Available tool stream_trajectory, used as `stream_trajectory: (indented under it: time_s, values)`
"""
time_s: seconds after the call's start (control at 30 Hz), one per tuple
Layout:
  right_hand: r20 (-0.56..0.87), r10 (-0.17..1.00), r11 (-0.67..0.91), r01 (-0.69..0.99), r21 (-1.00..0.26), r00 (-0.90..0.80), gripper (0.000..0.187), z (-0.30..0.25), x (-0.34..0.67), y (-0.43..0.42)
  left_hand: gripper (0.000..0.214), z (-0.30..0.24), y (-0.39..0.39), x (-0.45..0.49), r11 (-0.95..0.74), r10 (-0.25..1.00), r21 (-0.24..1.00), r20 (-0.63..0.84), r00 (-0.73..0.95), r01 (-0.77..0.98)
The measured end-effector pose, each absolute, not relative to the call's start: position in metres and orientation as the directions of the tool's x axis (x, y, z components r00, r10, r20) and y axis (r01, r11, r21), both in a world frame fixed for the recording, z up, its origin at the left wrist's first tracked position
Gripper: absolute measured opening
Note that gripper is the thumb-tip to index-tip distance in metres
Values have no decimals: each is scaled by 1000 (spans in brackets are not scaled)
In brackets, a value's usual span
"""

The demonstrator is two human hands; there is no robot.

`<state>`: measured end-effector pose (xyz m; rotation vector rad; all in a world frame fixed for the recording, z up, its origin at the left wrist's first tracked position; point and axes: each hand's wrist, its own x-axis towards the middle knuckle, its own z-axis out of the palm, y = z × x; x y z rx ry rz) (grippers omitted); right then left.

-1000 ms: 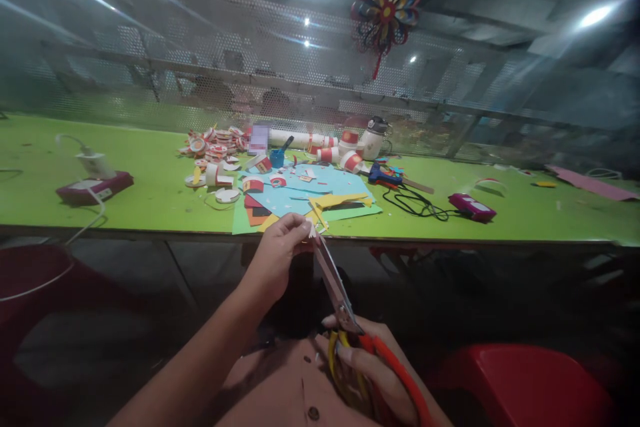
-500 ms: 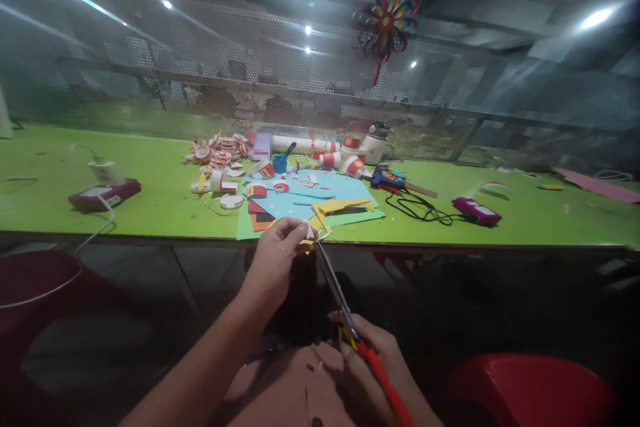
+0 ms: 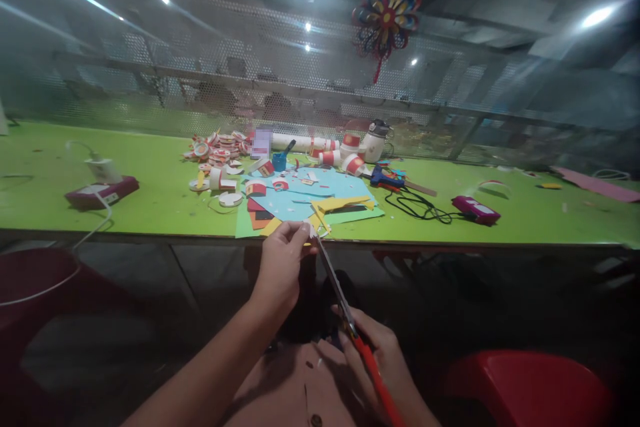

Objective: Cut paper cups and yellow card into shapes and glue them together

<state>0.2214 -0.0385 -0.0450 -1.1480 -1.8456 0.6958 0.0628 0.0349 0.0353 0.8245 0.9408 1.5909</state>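
My left hand [image 3: 284,257] pinches a small white piece of paper [image 3: 311,229] just off the front edge of the table. In my right hand [image 3: 373,353] are long scissors [image 3: 337,290] with red handles, pointing up and forward. Their tips meet the white paper beside my left fingertips, and the blades look nearly closed. Beyond my hands lie yellow paper strips [image 3: 345,204] on a light blue sheet [image 3: 287,205], with small scraps scattered over it.
Paper cups [image 3: 353,163], a heap of cut cup pieces [image 3: 220,147] and a blue glue gun [image 3: 385,178] with its cord are on the green table [image 3: 165,213]. Purple power strips [image 3: 103,192] sit at both sides. A red stool [image 3: 535,387] stands at the lower right.
The scissor blades have come closer together at the white paper. My left hand has shifted slightly right and down.
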Motion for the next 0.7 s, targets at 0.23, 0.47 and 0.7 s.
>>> stream_trajectory:
  time_s: [0.23, 0.47, 0.7]
  values:
    - [356, 898, 438, 441, -783, -259, 25, -42, 221, -38, 19, 34, 35, 63, -148, 980, 895, 78, -181, -421]
    - [351, 908, 418, 414, -809, -231, 22, -46, 220, -38, 19, 30, 38, 66, -159, 977, 901, 85, -195, -403]
    - [330, 906, 421, 497, -759, -263, 23, -44, 221, -37, 20, 29, 38, 67, -150, 976, 900, 68, -209, -410]
